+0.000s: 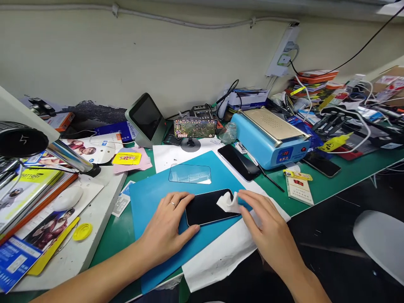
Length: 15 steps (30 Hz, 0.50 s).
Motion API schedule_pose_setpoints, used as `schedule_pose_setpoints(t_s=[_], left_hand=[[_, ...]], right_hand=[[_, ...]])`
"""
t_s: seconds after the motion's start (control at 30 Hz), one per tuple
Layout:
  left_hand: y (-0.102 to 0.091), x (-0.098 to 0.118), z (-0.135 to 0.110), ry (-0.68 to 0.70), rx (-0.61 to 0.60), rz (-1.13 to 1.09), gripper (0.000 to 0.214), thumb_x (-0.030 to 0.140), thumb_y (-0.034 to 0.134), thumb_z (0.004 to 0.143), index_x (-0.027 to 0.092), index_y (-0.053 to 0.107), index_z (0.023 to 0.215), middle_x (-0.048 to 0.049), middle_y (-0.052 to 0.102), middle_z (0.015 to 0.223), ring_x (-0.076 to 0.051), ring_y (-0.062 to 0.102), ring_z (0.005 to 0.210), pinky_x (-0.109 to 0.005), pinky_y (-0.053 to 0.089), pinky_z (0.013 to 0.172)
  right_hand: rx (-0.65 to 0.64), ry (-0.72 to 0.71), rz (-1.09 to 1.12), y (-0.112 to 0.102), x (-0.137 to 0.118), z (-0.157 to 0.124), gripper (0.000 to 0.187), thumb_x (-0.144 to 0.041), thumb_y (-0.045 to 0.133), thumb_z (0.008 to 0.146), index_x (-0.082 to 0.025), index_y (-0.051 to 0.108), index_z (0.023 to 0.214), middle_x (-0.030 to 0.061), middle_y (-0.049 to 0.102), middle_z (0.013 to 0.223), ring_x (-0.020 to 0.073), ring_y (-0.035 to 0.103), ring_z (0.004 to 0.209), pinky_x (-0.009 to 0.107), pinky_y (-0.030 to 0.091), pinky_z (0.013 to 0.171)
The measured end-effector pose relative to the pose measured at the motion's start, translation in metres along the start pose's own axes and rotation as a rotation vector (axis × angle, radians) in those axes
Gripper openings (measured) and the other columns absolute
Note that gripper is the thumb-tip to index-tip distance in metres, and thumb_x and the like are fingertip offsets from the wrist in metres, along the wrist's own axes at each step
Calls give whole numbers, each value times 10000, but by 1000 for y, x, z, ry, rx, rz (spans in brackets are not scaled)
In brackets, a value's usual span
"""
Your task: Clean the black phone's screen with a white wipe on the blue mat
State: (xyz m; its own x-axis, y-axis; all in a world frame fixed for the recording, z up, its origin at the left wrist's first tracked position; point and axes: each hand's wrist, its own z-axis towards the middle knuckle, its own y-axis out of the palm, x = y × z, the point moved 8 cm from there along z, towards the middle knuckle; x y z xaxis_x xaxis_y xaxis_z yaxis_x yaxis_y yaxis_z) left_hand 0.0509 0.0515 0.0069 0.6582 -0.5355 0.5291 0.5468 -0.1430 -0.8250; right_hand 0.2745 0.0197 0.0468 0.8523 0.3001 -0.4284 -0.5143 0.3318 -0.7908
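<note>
A black-screened smartphone lies face up on a blue mat. My left hand, wearing a ring, grips its left end, thumb along the near edge and fingers along the far edge. Between the thumb and fingers of my right hand is a crumpled white wipe, resting on the right part of the phone's screen. Just beyond the phone, a clear screen protector with a dark border lies flat on the mat.
Behind the mat, a small phone on a stand shows a game. A blue heating-plate machine stands at the back right, with another black phone before it. A lamp arm and stacked booklets crowd the left. White paper overhangs the front edge.
</note>
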Motion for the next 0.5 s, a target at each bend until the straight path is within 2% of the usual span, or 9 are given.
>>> schedule_pose_setpoints(t_s=[0.07, 0.13, 0.27, 0.37, 0.5], left_hand=[[1, 0, 0, 3, -2, -2, 563, 336, 649, 941, 272, 430, 1456, -90, 553, 1417, -323, 517, 1274, -531, 479, 1063], [1, 0, 0, 5, 1, -5, 576, 333, 655, 937, 272, 423, 1461, -89, 551, 1420, -323, 508, 1279, -530, 477, 1064], [0, 0, 0, 0, -2, -13, 582, 337, 659, 939, 271, 415, 1463, -89, 543, 1425, -325, 493, 1287, -532, 464, 1073], [0, 0, 1, -9, -20, -19, 576, 347, 661, 942, 260, 420, 1458, -93, 542, 1424, -326, 484, 1291, -533, 458, 1078], [-1, 1, 2, -16, -29, -16, 583, 349, 659, 946, 246, 411, 1464, -98, 531, 1438, -323, 471, 1297, -530, 454, 1081]], right_hand=[[-18, -91, -37, 6, -14, -4, 424, -257, 512, 1010, -274, 524, 1434, 93, 630, 1409, 274, 581, 1325, 461, 545, 1051], [-118, -179, -81, 21, -25, -7, 555, -327, 523, 1014, -244, 400, 1549, 111, 546, 1516, 300, 492, 1419, 494, 527, 1085], [-286, -258, -223, 49, -31, -19, 777, -505, 509, 999, -119, 240, 1617, 187, 380, 1609, 350, 394, 1472, 539, 539, 1064], [-307, -278, -282, 54, -32, -34, 850, -555, 492, 988, -82, 187, 1625, 212, 306, 1632, 371, 360, 1485, 566, 520, 1077], [-287, -276, -318, 52, -32, -41, 866, -584, 451, 993, -95, 139, 1636, 216, 300, 1634, 371, 345, 1493, 572, 501, 1092]])
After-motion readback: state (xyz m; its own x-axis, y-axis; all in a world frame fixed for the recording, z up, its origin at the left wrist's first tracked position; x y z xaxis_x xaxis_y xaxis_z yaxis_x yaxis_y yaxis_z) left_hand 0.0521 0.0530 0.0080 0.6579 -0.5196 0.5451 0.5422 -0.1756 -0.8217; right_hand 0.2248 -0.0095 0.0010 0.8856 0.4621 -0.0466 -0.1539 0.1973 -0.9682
